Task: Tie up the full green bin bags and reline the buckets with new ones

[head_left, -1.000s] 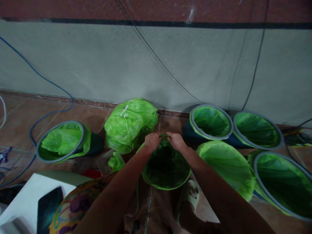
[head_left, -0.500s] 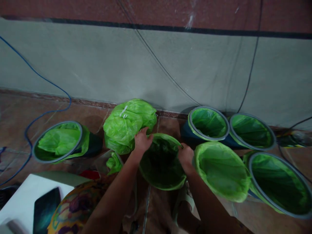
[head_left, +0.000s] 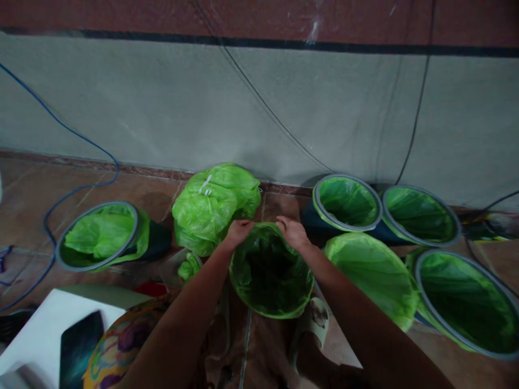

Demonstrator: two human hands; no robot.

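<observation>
Floor (head_left: 24, 183): reddish-brown tiles with pale joints, meeting a wall (head_left: 162, 108) that was grey below and dark red above, divided by a black stripe. Light was dim. A thin dark cable (head_left: 263, 102) ran down the wall at upper centre; a blue cable (head_left: 83, 186) curved across the floor at left.

An open green bag (head_left: 275, 310), round-mouthed and dark inside, stood at lower centre, between the person's feet. Left hand (head_left: 240, 232): grip narrow, fingers curled on the bag's upper-left edge. Right hand (head_left: 292, 233): at the upper-right edge; could not tell how far its grip was closed.

A puffed green bundle (head_left: 214, 208) lay near the wall, behind the left hand. One lined bin (head_left: 160, 240) leaned at left. At right, another open green liner (head_left: 373, 281) sat among three grey-rimmed bins. At lower left, a dark flat device (head_left: 81, 348) rested on a white top (head_left: 38, 335).
</observation>
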